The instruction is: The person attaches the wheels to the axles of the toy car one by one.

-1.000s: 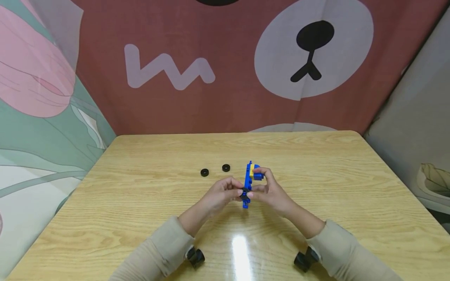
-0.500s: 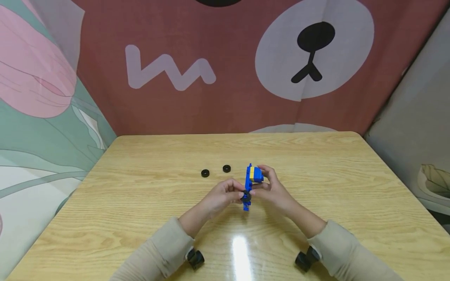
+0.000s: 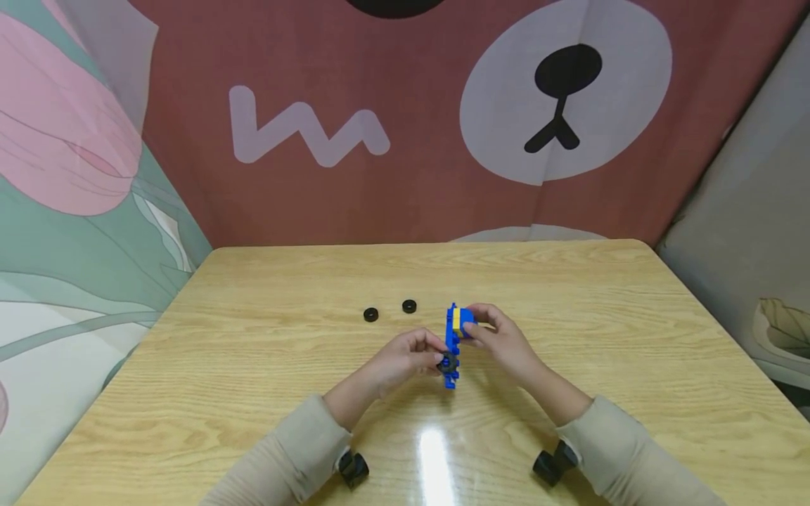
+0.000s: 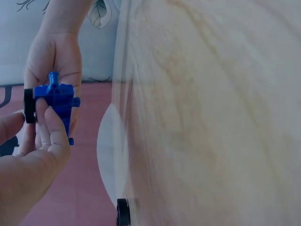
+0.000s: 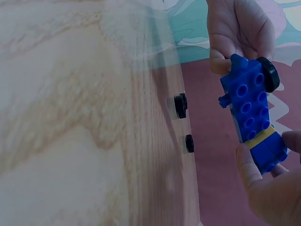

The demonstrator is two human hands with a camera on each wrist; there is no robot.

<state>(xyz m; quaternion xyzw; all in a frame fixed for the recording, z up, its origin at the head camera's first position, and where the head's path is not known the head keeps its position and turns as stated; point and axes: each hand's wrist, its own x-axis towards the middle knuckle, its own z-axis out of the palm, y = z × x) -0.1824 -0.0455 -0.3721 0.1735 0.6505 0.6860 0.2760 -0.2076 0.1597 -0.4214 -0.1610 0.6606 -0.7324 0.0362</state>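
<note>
A blue toy vehicle chassis (image 5: 250, 106) with round studs is held up between both hands above the table. At one end sits a yellow brick (image 5: 261, 136) with a blue brick (image 5: 268, 151) on it. A black wheel (image 3: 448, 363) is against the chassis's side, near the other end. My left hand (image 3: 405, 357) pinches the chassis at this wheel, its thumb on the wheel and fingers against the blue underside. My right hand (image 3: 506, 344) grips the blue and yellow brick end between thumb and fingers. Bare blue axle pegs (image 4: 76, 102) stick out on the opposite side.
Two loose black wheels lie on the wooden table (image 3: 253, 316) beyond my left hand, one wheel (image 3: 370, 315) left of the other wheel (image 3: 409, 306). A printed cloth (image 3: 418, 197) hangs behind the table's far edge.
My right thumb has moved from beside the wheel up to the blue brick. The chassis has shifted slightly toward me and right, while my left hand keeps its hold at the wheel.
</note>
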